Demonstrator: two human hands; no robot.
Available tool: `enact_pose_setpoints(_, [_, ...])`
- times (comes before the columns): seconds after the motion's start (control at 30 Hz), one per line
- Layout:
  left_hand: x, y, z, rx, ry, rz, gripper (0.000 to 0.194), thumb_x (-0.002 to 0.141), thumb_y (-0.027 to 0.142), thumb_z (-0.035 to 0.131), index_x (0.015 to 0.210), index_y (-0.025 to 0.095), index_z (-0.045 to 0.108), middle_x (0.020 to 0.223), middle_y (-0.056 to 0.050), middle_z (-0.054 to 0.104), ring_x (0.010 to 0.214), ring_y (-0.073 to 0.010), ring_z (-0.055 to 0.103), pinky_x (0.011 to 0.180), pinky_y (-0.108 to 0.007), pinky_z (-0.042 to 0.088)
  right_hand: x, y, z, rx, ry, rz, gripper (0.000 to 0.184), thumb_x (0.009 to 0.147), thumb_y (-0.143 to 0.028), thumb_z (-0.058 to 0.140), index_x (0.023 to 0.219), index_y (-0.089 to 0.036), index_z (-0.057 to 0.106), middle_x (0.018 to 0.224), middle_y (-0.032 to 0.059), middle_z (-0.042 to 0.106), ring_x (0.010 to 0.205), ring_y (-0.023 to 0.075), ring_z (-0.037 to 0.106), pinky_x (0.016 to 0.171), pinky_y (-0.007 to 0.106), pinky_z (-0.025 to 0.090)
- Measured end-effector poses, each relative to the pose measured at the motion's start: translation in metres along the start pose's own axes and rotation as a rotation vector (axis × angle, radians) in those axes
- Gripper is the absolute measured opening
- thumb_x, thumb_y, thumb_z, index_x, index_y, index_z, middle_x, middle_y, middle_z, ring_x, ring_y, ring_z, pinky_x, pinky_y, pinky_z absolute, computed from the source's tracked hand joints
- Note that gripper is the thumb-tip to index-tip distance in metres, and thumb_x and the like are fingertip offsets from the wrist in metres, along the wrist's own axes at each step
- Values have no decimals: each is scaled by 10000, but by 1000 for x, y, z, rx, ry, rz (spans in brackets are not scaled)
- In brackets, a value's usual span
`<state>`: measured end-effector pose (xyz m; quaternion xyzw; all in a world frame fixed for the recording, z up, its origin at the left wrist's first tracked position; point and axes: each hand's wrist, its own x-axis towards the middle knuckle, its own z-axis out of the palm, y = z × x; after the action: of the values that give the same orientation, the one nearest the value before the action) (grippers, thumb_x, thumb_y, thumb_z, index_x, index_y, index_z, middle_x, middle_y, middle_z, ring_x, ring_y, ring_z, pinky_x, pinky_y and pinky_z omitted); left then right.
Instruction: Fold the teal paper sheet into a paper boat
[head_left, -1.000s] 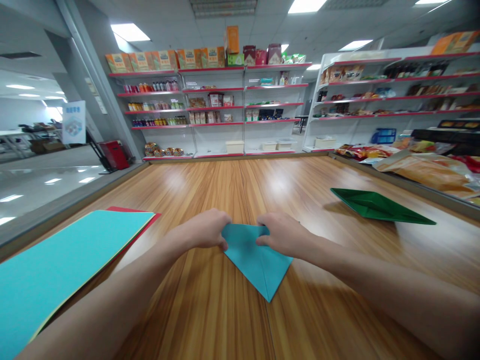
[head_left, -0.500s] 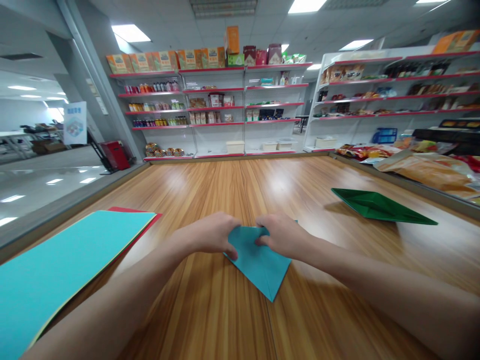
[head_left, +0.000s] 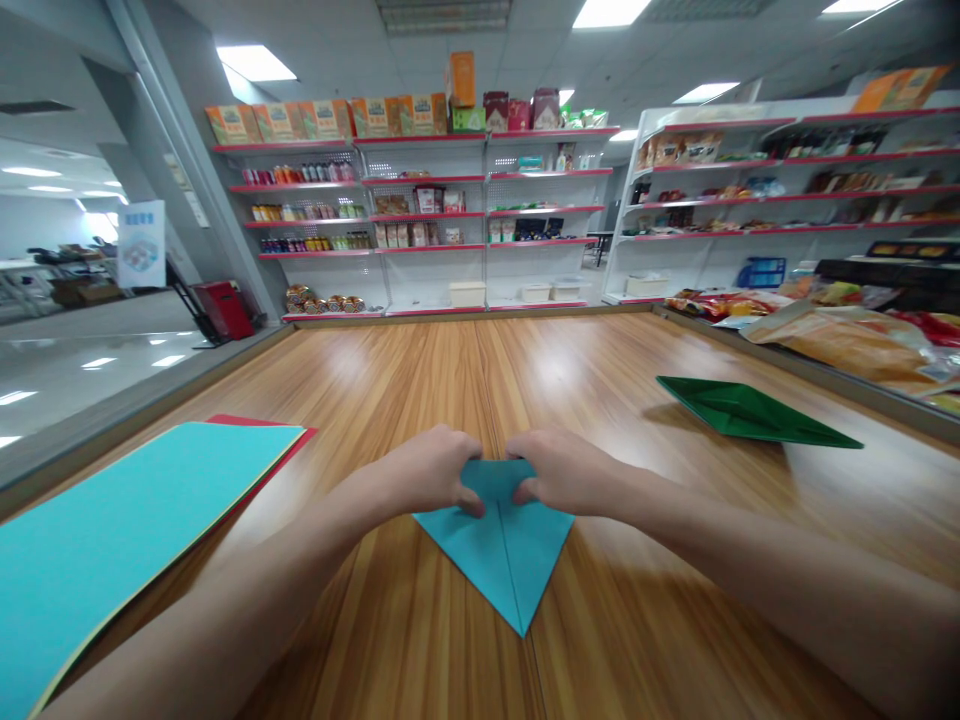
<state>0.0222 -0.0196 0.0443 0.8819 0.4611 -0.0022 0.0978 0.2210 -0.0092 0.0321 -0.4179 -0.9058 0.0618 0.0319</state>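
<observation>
Blue paper gripped at its far edge, both hands on it

Left hand (head_left: 439, 470) and right hand (head_left: 559, 472) both grasped the blue folded paper (head_left: 484, 550), thumbs on its near face, fingers curled over the far edge and partly hidden. It lay mid-worktop (head_left: 375, 390), tip pointing to the near side, a centre line running down to that tip. A green folded paper (head_left: 739, 408) sat well apart to the right; a stack of coloured sheets (head_left: 150, 500), blue uppermost, lay to the left.

On handling, my judgement: creasing of this sort called for matched, light pinches either side of the centre line. Edges were best lined up before pressing, the fold then run flat from the middle outward. Uneven pull risked a skewed crease; hard thumbs, a dent.

Writing: none seen on the paper. A standing sign (head_left: 141, 245) at far left carried bluish characters above a graphic, too blurred to read. Orange cartons (head_left: 322, 120) on the top shelf (head_left: 420, 139) bore printed labels, likewise illegible; no brand made out.
</observation>
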Motion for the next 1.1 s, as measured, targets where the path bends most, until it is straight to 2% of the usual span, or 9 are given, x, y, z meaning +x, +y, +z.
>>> enact_pose_setpoints(0.1, [2,9,7,-49,-5,-35,365,606,507,773,766,197,666,731,-23,672,663,-205,625,487,-254,352,0,-6,6,5,55,-21,93,727,-252,666,764,-173,636,760,42,676,709,180,607,523,249,276])
enact_pose_setpoints(0.23, [3,16,11,-70,12,-101,330,600,470,780,751,198,671,740,-31,677,701,-229,644,518,-264,383,1,-5,10,16,93,-34,59,714,-213,654,719,-167,617,736,40,666,693,167,593,522,246,268])
enact_pose_setpoints(0.47, [2,18,12,-31,47,-169,191,683,368,716,785,209,686,765,-40,696,743,-246,660,543,-277,402,1,-6,19,42,216,-69,48,717,-131,584,679,-156,569,709,35,640,643,138,548,526,246,259])
enact_pose_setpoints(0.63, [1,20,10,4,12,-139,358,609,482,775,831,218,678,832,-46,710,797,-285,671,582,-297,442,4,-5,27,12,255,-85,60,737,-152,583,683,-161,560,713,34,637,663,149,557,548,250,281])
enact_pose_setpoints(0.7, [0,21,9,35,11,-127,376,603,475,786,842,207,674,860,-64,712,828,-314,669,607,-322,454,4,-4,27,11,253,-82,59,747,-160,578,690,-163,567,726,36,645,684,155,568,562,251,298])
enact_pose_setpoints(0.8, [-1,24,8,74,16,-104,340,635,435,780,854,200,669,888,-78,713,871,-338,661,659,-359,463,4,-2,20,37,185,-56,46,753,-166,571,713,-165,596,745,39,660,704,158,580,564,245,312])
enact_pose_setpoints(0.97, [-3,24,7,86,5,-80,365,643,434,773,908,211,657,927,-71,708,885,-326,658,657,-346,463,0,5,-7,105,-90,-15,63,662,-185,643,720,-162,632,634,-10,614,572,115,527,477,222,264])
enact_pose_setpoints(1.1, [-3,25,6,90,0,-68,382,641,430,774,935,221,647,939,-60,706,887,-317,657,663,-338,456,-4,5,-20,145,-170,-22,70,625,-168,639,694,-156,631,574,-39,567,507,92,475,445,218,245])
